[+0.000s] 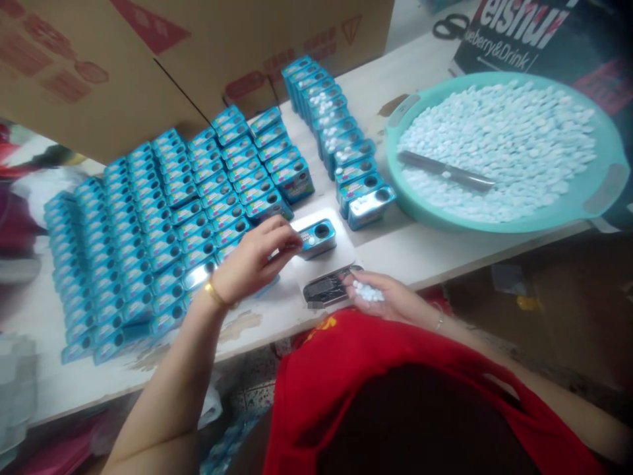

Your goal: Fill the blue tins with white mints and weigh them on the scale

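A blue tin (pixel 319 239) with a dark round hole in its top stands on the pale plate of a small digital scale (pixel 330 285); a few white tablets lie on the tin's top. At the tin's left end is my left hand (pixel 260 257), its thumb and fingers pinched together. Whether anything is between those fingertips I cannot make out. My right hand (pixel 383 297) is turned palm up beside the scale's dark display panel, cupped around a small heap of white tablets (pixel 368 291).
Rows of blue tins (pixel 168 218) fill the left of the white table (pixel 420 260). Another line of tins (pixel 341 132), some with tablets on top, runs beside a green basin (pixel 494 227) of tablets holding a flat scoop-like strip (pixel 445 170). A cardboard box (pixel 198 59) and scissors (pixel 451 26) are behind.
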### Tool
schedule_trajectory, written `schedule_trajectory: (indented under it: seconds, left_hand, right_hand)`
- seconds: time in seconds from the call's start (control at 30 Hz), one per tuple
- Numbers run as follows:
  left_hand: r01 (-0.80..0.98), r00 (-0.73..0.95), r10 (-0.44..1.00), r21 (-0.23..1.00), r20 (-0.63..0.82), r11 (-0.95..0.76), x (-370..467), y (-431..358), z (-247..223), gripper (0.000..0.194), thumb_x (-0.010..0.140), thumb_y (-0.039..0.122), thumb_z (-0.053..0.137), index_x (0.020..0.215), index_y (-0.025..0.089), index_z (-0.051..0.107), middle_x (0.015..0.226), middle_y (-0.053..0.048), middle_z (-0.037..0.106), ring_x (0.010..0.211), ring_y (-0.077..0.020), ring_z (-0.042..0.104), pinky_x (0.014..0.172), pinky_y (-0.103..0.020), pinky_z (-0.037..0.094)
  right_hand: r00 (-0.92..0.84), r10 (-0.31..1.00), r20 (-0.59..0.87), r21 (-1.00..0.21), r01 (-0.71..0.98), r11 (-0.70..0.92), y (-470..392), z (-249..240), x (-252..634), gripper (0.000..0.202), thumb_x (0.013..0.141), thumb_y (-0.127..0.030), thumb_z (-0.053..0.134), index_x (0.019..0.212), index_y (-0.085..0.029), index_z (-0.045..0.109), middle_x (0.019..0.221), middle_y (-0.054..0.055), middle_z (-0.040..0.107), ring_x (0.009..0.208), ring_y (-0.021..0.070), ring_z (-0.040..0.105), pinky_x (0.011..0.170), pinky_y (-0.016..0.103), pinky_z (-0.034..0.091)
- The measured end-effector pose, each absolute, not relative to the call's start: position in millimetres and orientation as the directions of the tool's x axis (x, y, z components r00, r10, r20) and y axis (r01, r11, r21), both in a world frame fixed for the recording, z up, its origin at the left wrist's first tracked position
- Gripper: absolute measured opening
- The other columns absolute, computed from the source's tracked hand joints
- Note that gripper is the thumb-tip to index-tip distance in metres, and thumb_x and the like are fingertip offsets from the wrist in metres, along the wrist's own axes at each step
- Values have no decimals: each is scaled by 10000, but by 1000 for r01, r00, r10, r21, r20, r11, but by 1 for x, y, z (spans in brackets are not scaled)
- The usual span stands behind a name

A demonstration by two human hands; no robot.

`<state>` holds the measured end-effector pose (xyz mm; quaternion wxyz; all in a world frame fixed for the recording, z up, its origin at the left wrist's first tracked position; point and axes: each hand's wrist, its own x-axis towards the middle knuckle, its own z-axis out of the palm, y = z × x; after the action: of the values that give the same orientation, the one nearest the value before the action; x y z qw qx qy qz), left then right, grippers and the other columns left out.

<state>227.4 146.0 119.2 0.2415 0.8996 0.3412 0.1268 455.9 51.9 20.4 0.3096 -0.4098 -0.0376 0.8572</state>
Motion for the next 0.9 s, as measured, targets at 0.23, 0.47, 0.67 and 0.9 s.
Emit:
schedule_trajectory:
  seconds: [0.23, 0.47, 0.67, 0.9]
  left_hand:
    - [620, 626, 754, 460, 197, -635, 228, 141, 122, 82, 886, 178, 501, 910, 166, 578, 877, -42, 564, 791, -132, 531, 699, -257, 451]
    - [496, 664, 694, 531, 278, -687, 273, 87, 114, 128, 889, 178, 498, 1000, 157, 560, 935, -74, 614, 843, -151, 563, 730, -277, 469]
    - [256, 861, 449, 561, 237, -787, 305, 51, 76, 207, 930, 244, 419, 944, 146, 601, 934, -68, 638, 876, -179, 566, 772, -311, 458]
    - [213, 892, 417, 649, 175, -730, 306, 47, 75, 228, 934, 226, 383, 913, 160, 600, 956, -69, 659, 914, -174, 580, 826, -305, 481]
  right_hand:
    - [-491, 562, -666, -318, -495, -808, 54, 19, 454, 218, 790, -338, 666, 915, -161, 684, 720, 15, 619, 617, 67, 563, 504, 144, 433]
    - [-532, 581, -616, -267, -554, -789, 53, 25, 450, 198, 814, -362, 623, 844, -172, 670, 676, -3, 624, 563, 91, 538, 516, 205, 450]
    - [-509, 488, -709, -198, -521, -830, 49, 27, 462, 178, 823, -322, 611, 828, -152, 666, 677, -7, 634, 610, 84, 577, 590, 188, 474]
    - [-422, 466, -777, -182, -559, -809, 40, 22, 473, 142, 800, -319, 636, 840, -185, 661, 675, -26, 614, 552, 70, 542, 540, 191, 467]
